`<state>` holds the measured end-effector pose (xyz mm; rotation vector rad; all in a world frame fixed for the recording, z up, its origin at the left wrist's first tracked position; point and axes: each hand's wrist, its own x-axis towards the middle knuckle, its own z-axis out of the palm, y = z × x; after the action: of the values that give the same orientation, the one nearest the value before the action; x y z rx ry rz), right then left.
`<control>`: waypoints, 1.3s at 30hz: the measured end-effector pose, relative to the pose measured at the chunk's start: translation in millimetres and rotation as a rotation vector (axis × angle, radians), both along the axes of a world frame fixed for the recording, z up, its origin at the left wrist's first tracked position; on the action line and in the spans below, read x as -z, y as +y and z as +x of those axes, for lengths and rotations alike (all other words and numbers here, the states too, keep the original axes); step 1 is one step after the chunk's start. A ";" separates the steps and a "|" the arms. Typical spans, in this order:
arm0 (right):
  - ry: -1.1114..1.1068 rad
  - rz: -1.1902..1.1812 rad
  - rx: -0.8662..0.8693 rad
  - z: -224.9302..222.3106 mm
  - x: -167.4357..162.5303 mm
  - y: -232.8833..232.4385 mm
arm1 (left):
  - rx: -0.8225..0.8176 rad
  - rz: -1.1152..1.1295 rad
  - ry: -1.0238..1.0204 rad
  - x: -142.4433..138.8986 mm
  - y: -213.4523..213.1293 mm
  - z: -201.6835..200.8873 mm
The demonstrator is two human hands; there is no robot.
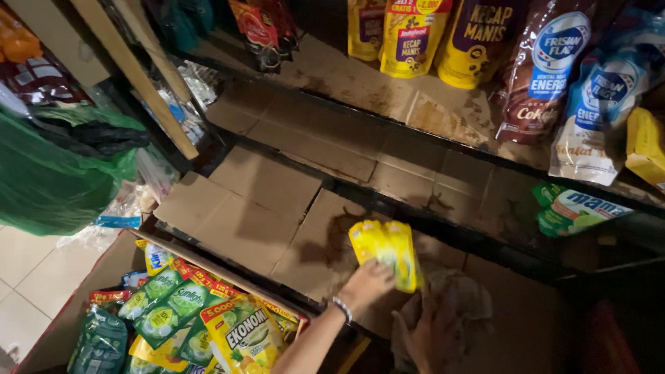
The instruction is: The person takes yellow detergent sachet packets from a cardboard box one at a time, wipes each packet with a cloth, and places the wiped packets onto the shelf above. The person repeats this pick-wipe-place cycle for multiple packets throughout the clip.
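Cardboard carton (104, 277) at lower left is brimming with glossy green and yellow refill pouches (173, 312). At centre, the left hand (367, 282) is pinching two slick yellow sachets (386, 251) over the flattened cardboard shelf liner (256, 201); gripping nearer their middles would likely steady them. Right of it, the right hand (424, 332) is pressing a crumpled grey cloth (460, 298).
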<state>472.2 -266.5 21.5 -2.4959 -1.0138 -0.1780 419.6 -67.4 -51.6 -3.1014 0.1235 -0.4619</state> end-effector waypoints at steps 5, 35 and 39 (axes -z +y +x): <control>-0.021 -0.083 0.005 20.8 65.2 -16.0 | -0.092 -0.219 -0.040 33.5 -34.3 -51.4; 0.132 -0.045 -0.292 76.0 86.4 139.5 | -0.293 -0.657 -0.095 40.1 -67.7 -81.9; 0.097 0.269 -0.450 58.8 91.7 135.2 | -0.295 -0.616 -0.002 38.3 -64.3 -82.3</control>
<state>531.1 -131.3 -70.2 -1.9633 -1.3772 -0.0489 337.3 -131.8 -89.8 -3.6082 -0.5782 -0.5816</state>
